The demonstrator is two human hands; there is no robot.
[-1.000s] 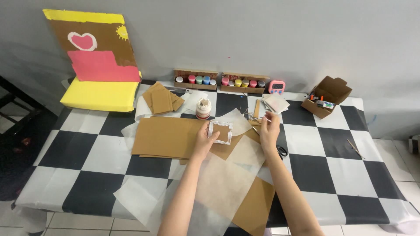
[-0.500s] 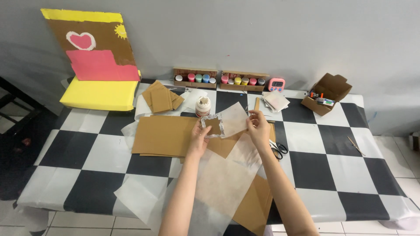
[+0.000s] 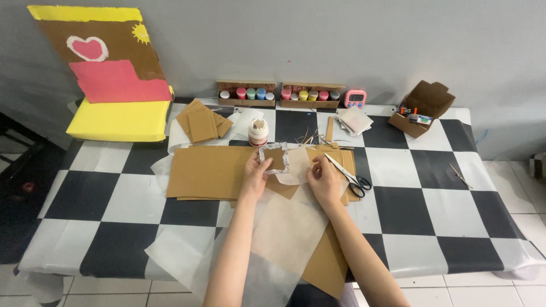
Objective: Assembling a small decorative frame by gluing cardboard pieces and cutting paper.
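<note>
Small brown cardboard square point(image 3: 275, 157) wrapped in thin translucent paper, held just above the large cardboard sheets point(image 3: 207, 171) at the middle of the checkered worktop point(image 3: 432, 187): the left hand point(image 3: 254, 177) pinches its left edge between thumb and fingers, while the right hand point(image 3: 325, 181) rests with fingers curled, apparently pinning the loose paper beside it. Keeping the paper taut and each fold pressed flat should give a clean wrap. Behind stand a white glue jar point(image 3: 258, 132), two cardboard trays of coloured paint pots point(image 3: 278, 94), a pink timer point(image 3: 355, 98), an open cardboard box point(image 3: 422, 108), scissors point(image 3: 351, 177) and a painted board point(image 3: 111, 57) bearing a heart.
</note>
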